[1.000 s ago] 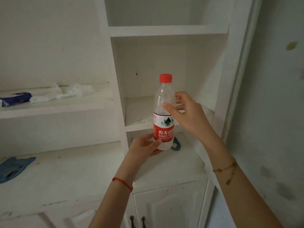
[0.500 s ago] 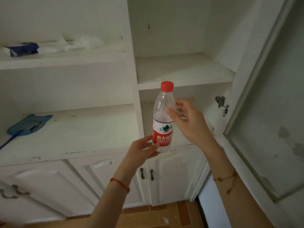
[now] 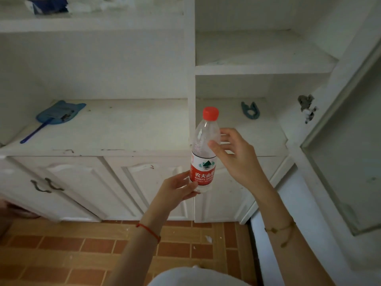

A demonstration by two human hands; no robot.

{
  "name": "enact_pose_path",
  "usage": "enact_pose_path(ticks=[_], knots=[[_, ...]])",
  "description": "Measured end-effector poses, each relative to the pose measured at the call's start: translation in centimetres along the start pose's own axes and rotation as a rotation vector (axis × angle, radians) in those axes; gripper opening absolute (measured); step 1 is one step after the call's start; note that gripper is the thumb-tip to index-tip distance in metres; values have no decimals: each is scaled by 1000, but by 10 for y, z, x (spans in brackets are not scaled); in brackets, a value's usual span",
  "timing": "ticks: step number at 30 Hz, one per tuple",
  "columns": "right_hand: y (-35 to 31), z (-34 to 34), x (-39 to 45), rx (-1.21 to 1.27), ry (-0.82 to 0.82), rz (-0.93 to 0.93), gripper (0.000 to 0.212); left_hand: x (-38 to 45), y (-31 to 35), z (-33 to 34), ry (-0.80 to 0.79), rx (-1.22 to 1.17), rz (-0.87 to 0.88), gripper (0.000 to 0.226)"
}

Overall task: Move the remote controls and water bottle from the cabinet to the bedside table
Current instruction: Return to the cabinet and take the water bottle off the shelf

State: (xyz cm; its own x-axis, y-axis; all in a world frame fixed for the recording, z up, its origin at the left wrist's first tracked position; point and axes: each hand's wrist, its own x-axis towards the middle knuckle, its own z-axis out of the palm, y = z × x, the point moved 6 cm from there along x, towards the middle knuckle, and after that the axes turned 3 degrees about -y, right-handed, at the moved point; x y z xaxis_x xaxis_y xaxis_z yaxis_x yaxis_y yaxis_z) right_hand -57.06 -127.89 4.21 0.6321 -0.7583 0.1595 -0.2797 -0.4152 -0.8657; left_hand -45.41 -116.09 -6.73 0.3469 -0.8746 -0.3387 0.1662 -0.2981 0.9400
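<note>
A clear plastic water bottle with a red cap and red label stands upright in the air in front of the white cabinet. My left hand grips its base from below. My right hand holds its upper body with thumb and fingers. Both hands are off the shelf, in front of the lower cabinet doors. No remote control is visible.
A blue fly swatter lies on the cabinet counter at left. A small blue clip sits in the right compartment. A blue packet lies on the upper left shelf. An open glass cabinet door stands at right. Brick-pattern floor below.
The bottle and both hands have come away from the shelf and toward me. My view has tilted down, so the cabinet doors and floor now show.
</note>
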Motion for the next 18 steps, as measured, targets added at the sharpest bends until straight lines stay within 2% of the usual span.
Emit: enact_pose_path(ticks=[8, 18], knots=[[-2, 38, -11, -5, -127, -28, 48, -35, -29, -16, 124, -48, -40, 53], [-34, 121, -34, 86, -433, -139, 45, -110, -73, -66, 382, -120, -93, 54]])
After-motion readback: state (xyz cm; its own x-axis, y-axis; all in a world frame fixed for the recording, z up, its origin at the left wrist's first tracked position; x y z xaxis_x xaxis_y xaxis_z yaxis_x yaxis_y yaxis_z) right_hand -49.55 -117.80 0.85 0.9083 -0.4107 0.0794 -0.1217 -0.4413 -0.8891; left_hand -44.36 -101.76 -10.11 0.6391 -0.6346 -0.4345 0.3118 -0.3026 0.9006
